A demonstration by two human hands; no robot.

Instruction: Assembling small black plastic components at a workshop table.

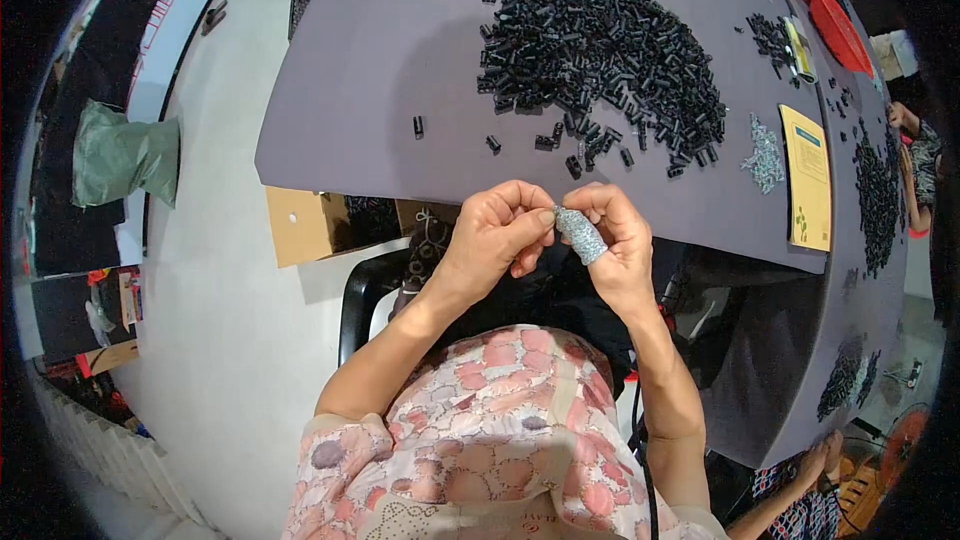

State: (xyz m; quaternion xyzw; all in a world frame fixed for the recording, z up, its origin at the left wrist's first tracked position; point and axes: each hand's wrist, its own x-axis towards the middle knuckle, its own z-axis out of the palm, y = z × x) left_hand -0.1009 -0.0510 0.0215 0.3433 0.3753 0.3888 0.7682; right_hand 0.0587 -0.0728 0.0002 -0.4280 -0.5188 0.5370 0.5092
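Note:
My left hand (505,235) and my right hand (618,240) meet in front of my body, just off the near edge of the table. The left fingers are closed in a pinch, thumb against forefinger. On my right thumb is a speckled grey finger sleeve (582,236), and the right forefinger curls down to its tip. Both pinches touch at one spot; whatever small piece lies there is hidden by the fingertips. Beyond the hands spreads a large pile of small black plastic parts (600,45), with several loose ones nearer the edge.
A grey-covered table (350,110) carries small silvery pieces (765,155), a yellow booklet (806,178) and a red tray (838,32) at right. More black parts (877,200) lie farther right, near other people's arms (905,130). A cardboard box (300,228) stands below the table's left edge.

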